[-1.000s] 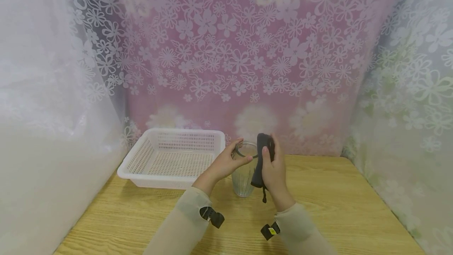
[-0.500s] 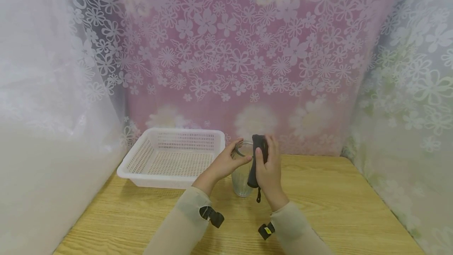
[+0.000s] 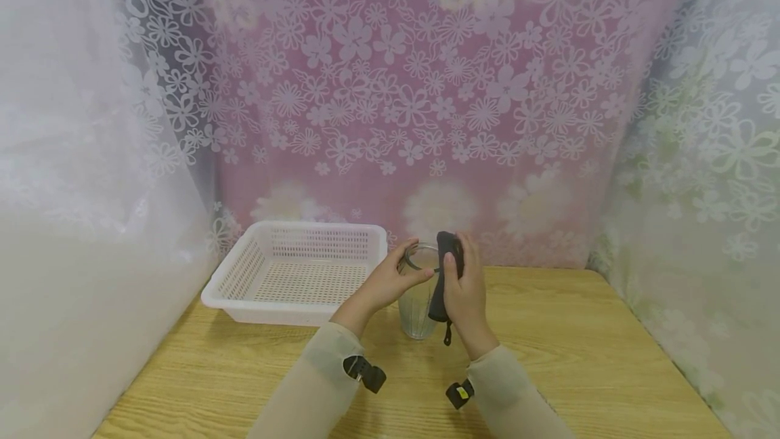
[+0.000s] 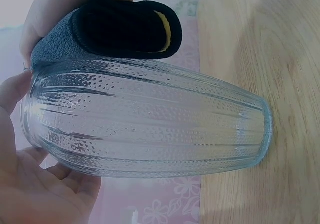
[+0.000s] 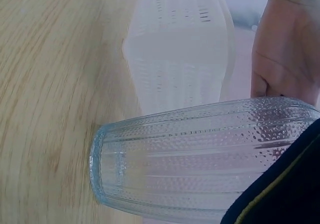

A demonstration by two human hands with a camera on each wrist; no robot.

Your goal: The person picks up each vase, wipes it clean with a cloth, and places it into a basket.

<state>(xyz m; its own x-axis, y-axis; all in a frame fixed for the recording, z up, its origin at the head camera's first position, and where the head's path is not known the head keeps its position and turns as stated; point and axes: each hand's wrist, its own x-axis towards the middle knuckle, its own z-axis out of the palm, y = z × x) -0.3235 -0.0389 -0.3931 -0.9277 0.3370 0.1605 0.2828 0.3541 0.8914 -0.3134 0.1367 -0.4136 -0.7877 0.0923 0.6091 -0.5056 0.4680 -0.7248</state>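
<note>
A clear ribbed glass vase [image 3: 417, 310] stands upright on the wooden table. My left hand [image 3: 390, 280] grips it at the neck, the thumb on the near side of the rim. In my right hand [image 3: 466, 293] is a dark folded cloth [image 3: 443, 283] with a short loop hanging from its lower end. That cloth [image 4: 57, 39] looks like grey-blue terry with a black edge and a yellow strip, and lies along the right side of the vase [image 4: 150, 119] near the mouth. The right fingers behind the cloth are partly hidden.
To the left of the vase sits a white perforated plastic basket [image 3: 295, 307], close to my left forearm. A flower-patterned pink curtain [image 3: 396, 120] hangs behind the wooden table [image 3: 579, 344]. Pale translucent sheets [image 3: 701, 222] flank both sides.
My right hand has moved left with the cloth, up against the vase, then shifted very slightly back right. The left hand and the vase have stayed in place.
</note>
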